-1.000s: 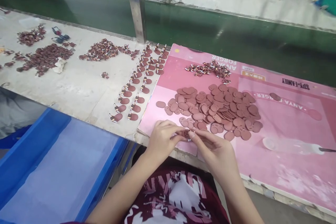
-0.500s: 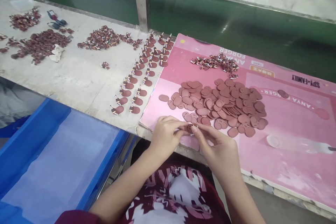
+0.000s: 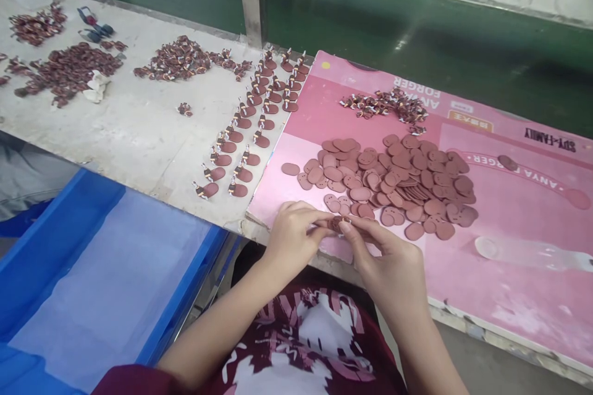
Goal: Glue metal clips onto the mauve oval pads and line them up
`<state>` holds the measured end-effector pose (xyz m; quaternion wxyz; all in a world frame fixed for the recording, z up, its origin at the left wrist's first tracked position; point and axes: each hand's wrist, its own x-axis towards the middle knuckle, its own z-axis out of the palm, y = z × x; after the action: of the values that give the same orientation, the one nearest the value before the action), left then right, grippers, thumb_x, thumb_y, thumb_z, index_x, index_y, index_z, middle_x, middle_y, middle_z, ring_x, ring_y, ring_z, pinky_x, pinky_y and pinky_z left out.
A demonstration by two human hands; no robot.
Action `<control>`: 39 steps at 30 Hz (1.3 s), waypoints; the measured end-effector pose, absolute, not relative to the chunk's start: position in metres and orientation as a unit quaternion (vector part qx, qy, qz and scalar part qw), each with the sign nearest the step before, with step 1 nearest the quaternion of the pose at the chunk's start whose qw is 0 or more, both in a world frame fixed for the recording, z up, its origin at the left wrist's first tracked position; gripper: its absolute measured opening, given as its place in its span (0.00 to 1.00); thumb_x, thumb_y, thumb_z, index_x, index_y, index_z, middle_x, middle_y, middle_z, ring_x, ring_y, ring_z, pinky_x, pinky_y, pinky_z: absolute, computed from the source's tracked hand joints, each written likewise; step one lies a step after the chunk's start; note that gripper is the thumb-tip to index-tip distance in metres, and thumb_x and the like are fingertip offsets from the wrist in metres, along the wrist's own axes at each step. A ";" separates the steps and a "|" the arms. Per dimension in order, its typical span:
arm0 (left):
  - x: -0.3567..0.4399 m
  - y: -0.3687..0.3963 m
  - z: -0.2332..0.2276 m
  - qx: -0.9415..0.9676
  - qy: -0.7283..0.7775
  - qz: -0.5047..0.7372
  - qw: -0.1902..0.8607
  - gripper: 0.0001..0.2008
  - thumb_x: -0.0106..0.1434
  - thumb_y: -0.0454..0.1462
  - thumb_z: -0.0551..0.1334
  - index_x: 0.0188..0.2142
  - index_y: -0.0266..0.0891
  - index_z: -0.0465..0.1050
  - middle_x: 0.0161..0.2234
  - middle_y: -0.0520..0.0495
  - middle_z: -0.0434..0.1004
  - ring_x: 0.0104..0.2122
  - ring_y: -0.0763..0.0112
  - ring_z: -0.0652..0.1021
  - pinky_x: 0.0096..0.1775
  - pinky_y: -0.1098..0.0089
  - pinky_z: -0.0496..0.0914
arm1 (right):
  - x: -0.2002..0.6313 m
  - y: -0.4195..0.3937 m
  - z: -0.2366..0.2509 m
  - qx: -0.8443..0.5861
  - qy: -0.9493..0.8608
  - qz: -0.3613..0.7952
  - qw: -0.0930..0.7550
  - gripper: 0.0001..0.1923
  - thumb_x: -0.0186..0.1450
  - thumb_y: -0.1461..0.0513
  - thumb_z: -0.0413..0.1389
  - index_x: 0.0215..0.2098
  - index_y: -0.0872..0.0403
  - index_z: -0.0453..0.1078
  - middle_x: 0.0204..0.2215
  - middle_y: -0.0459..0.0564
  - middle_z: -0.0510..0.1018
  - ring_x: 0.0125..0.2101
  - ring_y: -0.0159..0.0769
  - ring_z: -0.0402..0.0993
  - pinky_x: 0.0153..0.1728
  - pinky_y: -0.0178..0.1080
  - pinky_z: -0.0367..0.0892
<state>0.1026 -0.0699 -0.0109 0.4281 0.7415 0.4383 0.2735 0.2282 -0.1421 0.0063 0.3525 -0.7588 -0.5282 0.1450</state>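
My left hand (image 3: 293, 236) and my right hand (image 3: 393, 264) meet at the near edge of the pink board. Between their pinched fingertips is a small brown figurine (image 3: 341, 222), mostly covered by the fingers; whether it sits on an oval base cannot be made out. Just beyond the fingers spreads a heap of brown oval bases (image 3: 398, 179), some showing small holes. A pile of loose small figurines (image 3: 386, 105) lies farther back on the board. Left of the board, figurines on oval bases (image 3: 234, 136) stand in slanting rows.
The pink printed board (image 3: 509, 296) carries a clear plastic bottle (image 3: 523, 253) at right. More brown figurine pieces (image 3: 178, 58) lie heaped on the white table (image 3: 152, 148). A metal post (image 3: 252, 0) rises at the back edge. A blue bin (image 3: 115, 278) stands below left.
The view has shifted slightly. Both hands stay together at the board's edge, fingers still pinching the figurine, which shows a little more between them.
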 end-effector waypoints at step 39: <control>0.102 -0.071 -0.011 0.743 0.441 0.275 0.423 0.11 0.51 0.24 0.69 0.30 0.40 0.79 0.27 0.53 0.80 0.33 0.68 0.77 0.43 0.65 0.69 | 0.234 -0.130 0.017 -0.752 -0.579 0.151 0.278 0.14 0.63 0.56 0.53 0.31 0.52 0.79 0.26 0.50 0.82 0.25 0.39 0.79 0.25 0.35 0.72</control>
<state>0.1023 -0.0715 -0.0110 0.4227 0.7427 0.4406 0.2749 0.2343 -0.1296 0.0167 0.2779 -0.7516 -0.5788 0.1514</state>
